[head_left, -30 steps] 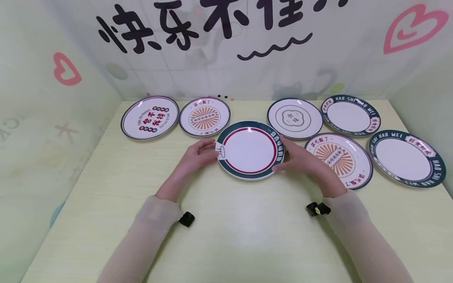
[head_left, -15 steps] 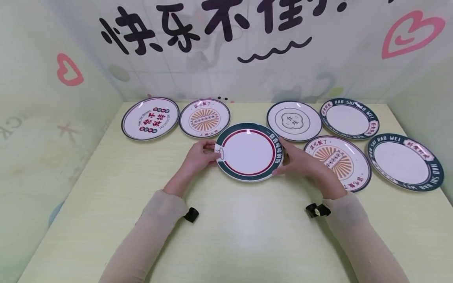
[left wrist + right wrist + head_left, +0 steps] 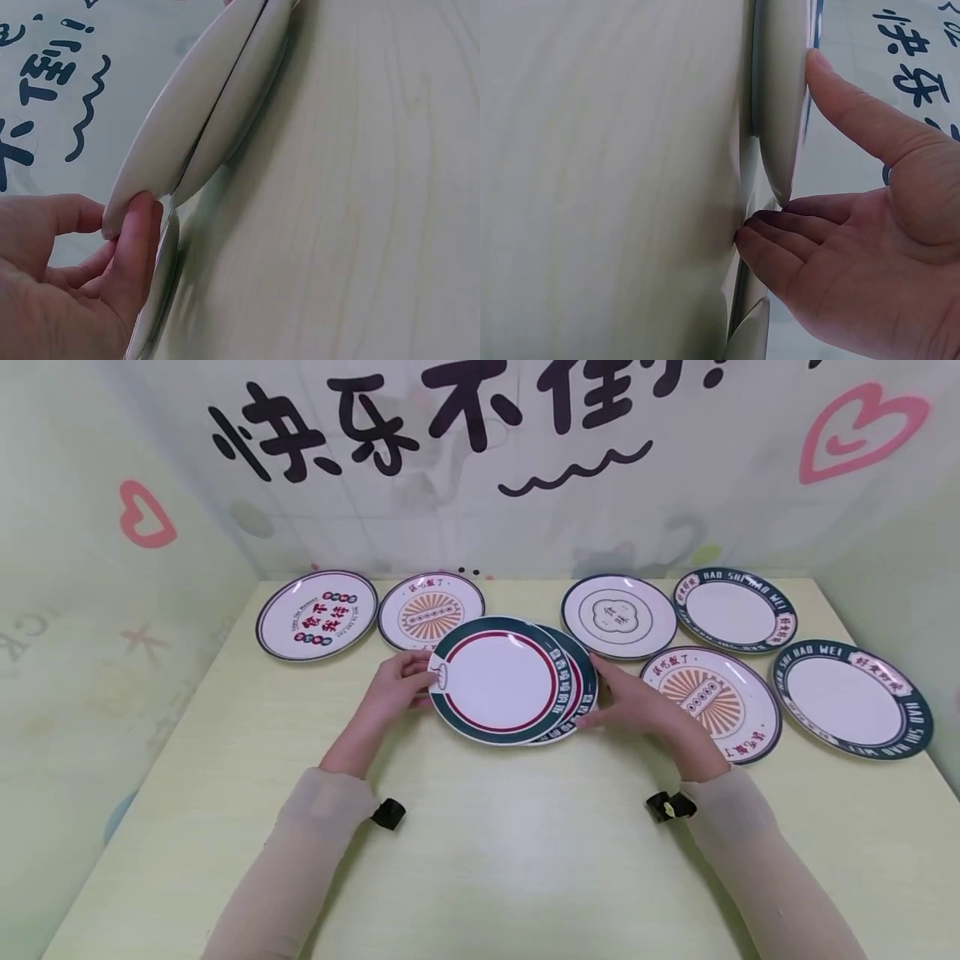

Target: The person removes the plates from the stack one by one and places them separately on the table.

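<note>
Near the middle of the table, a white plate with a dark green rim and red ring [image 3: 495, 681] lies over a matching lower plate [image 3: 582, 697], shifted left so the lower one's right side shows. My left hand [image 3: 395, 687] pinches the upper plate's left edge, thumb on one face and fingers on the other, as the left wrist view shows. In that view a dark gap runs between the upper plate [image 3: 176, 112] and the lower plate [image 3: 240, 112]. My right hand [image 3: 637, 700] holds the lower plate's right rim, thumb at the front and fingertips at the far edge.
A red-lettered plate [image 3: 318, 616] and a sunburst plate [image 3: 429, 612] lie at back left. To the right are a plate with a cloud outline [image 3: 619, 617], another sunburst plate [image 3: 705, 703] and two green-rimmed lettered plates [image 3: 731, 612] [image 3: 847, 700]. A printed wall [image 3: 450, 518] stands behind.
My left hand has drawn the upper plate leftward, uncovering the right side of a matching plate beneath it. My right hand has stayed nearly in place at the right rim.
</note>
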`<state>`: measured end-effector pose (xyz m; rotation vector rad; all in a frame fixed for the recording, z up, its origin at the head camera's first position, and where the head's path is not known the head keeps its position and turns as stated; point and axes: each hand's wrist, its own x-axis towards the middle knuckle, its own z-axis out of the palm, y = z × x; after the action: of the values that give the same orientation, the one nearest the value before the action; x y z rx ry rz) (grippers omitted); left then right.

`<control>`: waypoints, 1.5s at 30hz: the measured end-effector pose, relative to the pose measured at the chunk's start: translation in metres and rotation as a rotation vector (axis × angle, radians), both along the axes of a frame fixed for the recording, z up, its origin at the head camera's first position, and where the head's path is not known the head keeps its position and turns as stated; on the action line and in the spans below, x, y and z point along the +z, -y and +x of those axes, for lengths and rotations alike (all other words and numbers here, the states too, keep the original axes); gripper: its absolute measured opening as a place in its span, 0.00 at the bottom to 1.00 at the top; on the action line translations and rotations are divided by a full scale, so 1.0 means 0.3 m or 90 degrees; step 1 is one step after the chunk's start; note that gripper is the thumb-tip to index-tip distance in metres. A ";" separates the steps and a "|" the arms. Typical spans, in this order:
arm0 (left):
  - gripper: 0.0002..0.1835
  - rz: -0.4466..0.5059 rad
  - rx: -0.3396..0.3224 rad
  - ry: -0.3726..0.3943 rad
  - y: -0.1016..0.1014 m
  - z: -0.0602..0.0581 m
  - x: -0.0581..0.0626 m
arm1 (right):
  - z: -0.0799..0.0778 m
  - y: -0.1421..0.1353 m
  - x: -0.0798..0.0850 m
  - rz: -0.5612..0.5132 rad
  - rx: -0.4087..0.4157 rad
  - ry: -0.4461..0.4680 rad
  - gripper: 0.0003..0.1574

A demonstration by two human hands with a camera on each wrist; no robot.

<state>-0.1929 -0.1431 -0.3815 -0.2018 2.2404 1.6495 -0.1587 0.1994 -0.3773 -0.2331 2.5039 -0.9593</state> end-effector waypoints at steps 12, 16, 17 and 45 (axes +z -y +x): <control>0.30 0.022 0.023 -0.002 0.243 0.068 0.057 | -0.001 -0.001 -0.007 0.014 -0.001 0.000 0.72; 0.32 0.012 0.039 0.007 0.333 0.094 0.052 | -0.001 0.000 -0.011 0.015 0.001 -0.004 0.72; 0.33 0.013 0.044 0.012 0.353 0.102 0.050 | -0.002 0.002 -0.012 0.013 0.003 -0.005 0.72; 0.40 -0.015 0.058 0.101 0.666 0.145 -0.018 | 0.017 0.005 0.049 0.013 0.012 -0.018 0.68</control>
<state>-0.1495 -0.3430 -0.3869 -0.4317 2.1609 1.5917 -0.1536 0.1980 -0.3625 -0.2652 2.5316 -0.9277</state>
